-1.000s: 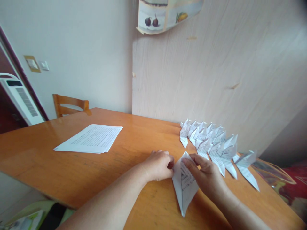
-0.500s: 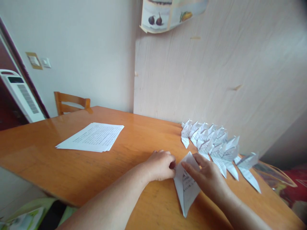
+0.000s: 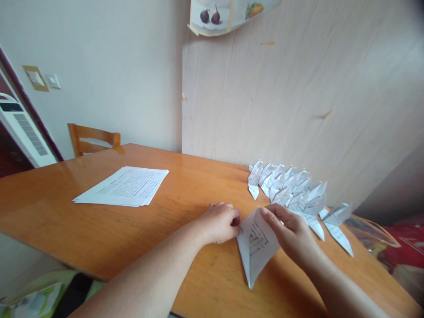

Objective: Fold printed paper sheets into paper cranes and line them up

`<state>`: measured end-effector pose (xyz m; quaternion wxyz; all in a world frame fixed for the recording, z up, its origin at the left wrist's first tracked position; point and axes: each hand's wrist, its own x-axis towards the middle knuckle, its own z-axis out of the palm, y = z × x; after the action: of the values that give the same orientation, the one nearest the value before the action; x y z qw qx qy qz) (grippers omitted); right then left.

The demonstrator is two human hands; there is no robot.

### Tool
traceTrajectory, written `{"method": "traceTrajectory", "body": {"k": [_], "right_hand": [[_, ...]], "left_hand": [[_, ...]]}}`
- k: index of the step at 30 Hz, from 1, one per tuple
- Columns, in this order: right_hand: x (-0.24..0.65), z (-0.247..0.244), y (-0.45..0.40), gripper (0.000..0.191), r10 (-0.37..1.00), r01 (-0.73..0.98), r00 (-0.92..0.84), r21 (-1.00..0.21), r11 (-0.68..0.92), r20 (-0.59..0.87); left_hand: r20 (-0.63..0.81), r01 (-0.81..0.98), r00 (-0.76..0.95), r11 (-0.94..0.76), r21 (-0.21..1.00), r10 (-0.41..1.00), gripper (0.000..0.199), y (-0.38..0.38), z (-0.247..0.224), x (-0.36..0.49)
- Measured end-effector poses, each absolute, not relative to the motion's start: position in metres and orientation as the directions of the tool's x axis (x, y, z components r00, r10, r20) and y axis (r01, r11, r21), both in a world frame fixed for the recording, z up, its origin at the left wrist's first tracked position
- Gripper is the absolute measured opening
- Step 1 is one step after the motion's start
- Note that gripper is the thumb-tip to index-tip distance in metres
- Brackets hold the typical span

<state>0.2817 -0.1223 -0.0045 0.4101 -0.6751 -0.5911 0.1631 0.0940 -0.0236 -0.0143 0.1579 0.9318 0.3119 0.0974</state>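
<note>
A folded sheet of printed paper [image 3: 260, 245], kite-shaped with its point toward me, is between my hands just over the wooden table. My left hand [image 3: 221, 223] is closed at the paper's left corner, its fingertips curled and partly hidden. With thumb and fingers, my right hand [image 3: 288, 225] pinches the top right edge near the upper tip. Beyond the right hand stand rows of folded paper pieces [image 3: 281, 181], upright with pointed flaps. One more folded piece [image 3: 338, 227] lies at the right end of the rows.
A stack of printed sheets [image 3: 129, 187] lies on the left of the wooden table [image 3: 195, 176]. A chair [image 3: 94, 139] stands behind the far left edge. A pale board [image 3: 258, 101] rises behind the table. Red items [image 3: 406, 247] are past the right edge.
My right hand has moved its thumb up toward the paper's upper tip, and more of the printed face shows. The left hand keeps its hold. The whole view has shifted slightly.
</note>
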Motion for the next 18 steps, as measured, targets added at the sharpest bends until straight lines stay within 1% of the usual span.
{"method": "traceTrajectory", "body": {"k": [2,3,4,5,7,9,13,18], "right_hand": [[0.294,0.000,-0.123,0.033,0.902,0.646,0.350,-0.762,-0.037,0.253],[0.301,0.001,-0.124,0.028,0.895,0.658,0.380,-0.748,-0.084,0.233],[0.308,0.001,-0.125,0.025,0.901,0.698,0.382,-0.703,-0.134,0.208],[0.315,0.001,-0.126,0.023,0.917,0.751,0.361,-0.636,-0.178,0.170],[0.323,0.001,-0.129,0.019,0.958,0.830,0.271,-0.526,-0.186,0.090],[0.325,0.002,-0.133,0.016,0.985,0.861,0.170,-0.484,-0.155,-0.013],[0.318,0.005,-0.139,0.012,0.988,0.836,0.005,-0.542,-0.090,-0.157],[0.318,0.005,-0.142,0.013,0.974,0.772,-0.102,-0.634,-0.051,-0.202]], "left_hand": [[0.078,0.548,0.789,-0.754,0.363,0.610,0.014,-0.024,-0.013,0.094],[0.075,0.545,0.790,-0.754,0.367,0.609,0.013,-0.024,-0.013,0.094],[0.073,0.544,0.791,-0.753,0.371,0.607,0.013,-0.024,-0.013,0.094],[0.071,0.543,0.791,-0.751,0.375,0.607,0.013,-0.023,-0.013,0.093],[0.066,0.544,0.791,-0.748,0.381,0.609,0.012,-0.023,-0.014,0.093],[0.062,0.548,0.788,-0.745,0.380,0.612,0.012,-0.022,-0.014,0.093],[0.062,0.550,0.788,-0.745,0.378,0.613,0.012,-0.022,-0.014,0.093],[0.063,0.549,0.789,-0.746,0.377,0.612,0.013,-0.024,-0.012,0.092]]}}
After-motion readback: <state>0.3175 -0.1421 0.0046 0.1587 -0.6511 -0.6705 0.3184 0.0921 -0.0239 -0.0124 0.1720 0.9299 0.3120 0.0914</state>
